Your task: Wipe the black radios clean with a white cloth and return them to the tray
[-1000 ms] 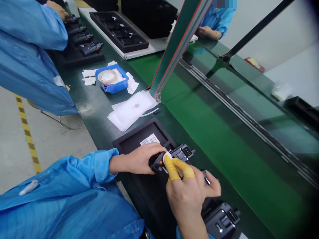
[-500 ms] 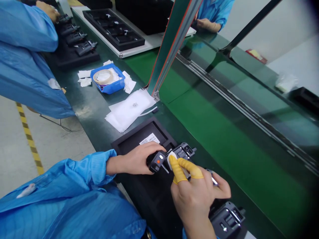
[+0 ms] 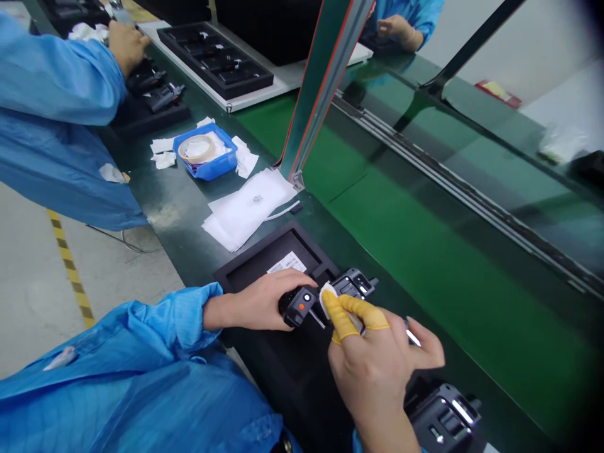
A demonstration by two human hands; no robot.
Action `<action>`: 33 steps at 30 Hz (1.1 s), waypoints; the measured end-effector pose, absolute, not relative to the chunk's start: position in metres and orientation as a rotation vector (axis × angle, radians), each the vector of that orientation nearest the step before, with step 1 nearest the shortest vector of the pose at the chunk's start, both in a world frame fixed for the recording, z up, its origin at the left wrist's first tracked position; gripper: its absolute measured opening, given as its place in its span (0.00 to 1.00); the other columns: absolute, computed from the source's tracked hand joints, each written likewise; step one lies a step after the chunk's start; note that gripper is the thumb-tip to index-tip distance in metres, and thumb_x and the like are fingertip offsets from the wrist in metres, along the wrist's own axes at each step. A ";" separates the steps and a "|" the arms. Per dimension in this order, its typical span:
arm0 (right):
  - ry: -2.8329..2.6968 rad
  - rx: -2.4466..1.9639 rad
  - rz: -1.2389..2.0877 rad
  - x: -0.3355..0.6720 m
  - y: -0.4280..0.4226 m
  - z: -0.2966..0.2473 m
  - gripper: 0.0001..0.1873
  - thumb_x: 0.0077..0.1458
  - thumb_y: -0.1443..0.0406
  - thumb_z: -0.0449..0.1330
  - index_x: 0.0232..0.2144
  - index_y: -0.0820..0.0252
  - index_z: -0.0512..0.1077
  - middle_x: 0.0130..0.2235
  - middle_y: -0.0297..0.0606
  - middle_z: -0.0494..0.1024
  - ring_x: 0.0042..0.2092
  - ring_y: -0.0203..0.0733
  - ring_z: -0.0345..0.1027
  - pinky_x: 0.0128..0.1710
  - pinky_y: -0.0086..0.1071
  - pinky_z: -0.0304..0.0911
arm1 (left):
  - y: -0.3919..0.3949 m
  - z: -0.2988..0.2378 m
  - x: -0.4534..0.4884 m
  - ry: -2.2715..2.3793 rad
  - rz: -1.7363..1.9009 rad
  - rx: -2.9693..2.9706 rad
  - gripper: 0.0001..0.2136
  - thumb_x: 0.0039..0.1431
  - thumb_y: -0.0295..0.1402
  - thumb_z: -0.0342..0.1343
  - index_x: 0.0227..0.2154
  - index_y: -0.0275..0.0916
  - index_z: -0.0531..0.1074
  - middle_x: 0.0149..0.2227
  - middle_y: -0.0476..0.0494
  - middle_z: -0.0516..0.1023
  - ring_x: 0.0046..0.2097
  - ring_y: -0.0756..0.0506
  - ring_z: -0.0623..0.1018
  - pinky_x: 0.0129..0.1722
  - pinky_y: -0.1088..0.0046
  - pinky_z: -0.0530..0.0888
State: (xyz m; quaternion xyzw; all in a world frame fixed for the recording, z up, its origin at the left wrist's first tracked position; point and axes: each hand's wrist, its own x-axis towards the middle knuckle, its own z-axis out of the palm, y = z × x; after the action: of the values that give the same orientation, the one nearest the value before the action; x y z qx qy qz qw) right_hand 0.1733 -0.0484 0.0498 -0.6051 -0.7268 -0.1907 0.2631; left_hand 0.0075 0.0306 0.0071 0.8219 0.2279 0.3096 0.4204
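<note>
Dark green bench (image 3: 165,217); partition post (image 3: 321,94) up from its far side. Near black foam tray (image 3: 257,249): printed label sheet (image 3: 287,262) in one recess, second radio (image 3: 353,283) by its right edge, partly behind the right fingers. Another radio (image 3: 443,418) at bottom right. Far foam tray (image 3: 250,87) sits on a white board (image 3: 287,78); dark contents with small white bits, too small to identify. Co-worker's tray (image 3: 160,119): radios in it, partly hidden by co-worker's hand (image 3: 127,47). Blue plastic bin (image 3: 214,168): tape roll (image 3: 195,149) on white paper, scraps (image 3: 245,157) just beside it. Stack of white sheets (image 3: 252,207) between bin and near tray.

Held handheld radio (image 3: 293,313): over near tray, black, tilted, end face toward camera, orange button and round white spot on it. Left hand (image 3: 262,302) wrapped around the body. Right hand (image 3: 377,365), two yellow finger cots (image 3: 340,318), pinching a white pad (image 3: 325,296) right beside the radio; contact can't be told. Silvery piece (image 3: 413,333) near right thumb; can't tell what it is or whether it's held.
</note>
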 end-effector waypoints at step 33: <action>-1.840 -1.729 -0.747 0.139 -0.053 0.043 0.09 0.53 0.75 0.56 0.33 0.57 0.72 0.32 0.31 0.77 0.35 0.35 0.66 0.45 0.41 0.48 | 0.028 0.009 0.011 0.628 0.781 2.105 0.22 0.50 0.32 0.59 0.48 0.36 0.63 0.45 0.37 0.72 0.46 0.42 0.74 0.48 0.66 0.72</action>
State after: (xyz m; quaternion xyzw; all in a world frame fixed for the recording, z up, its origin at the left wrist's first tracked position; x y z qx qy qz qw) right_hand 0.1391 -0.0533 0.0431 -0.6356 -0.6763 -0.2746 0.2515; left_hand 0.0111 0.0278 0.0086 0.8299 0.2475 0.3077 0.3941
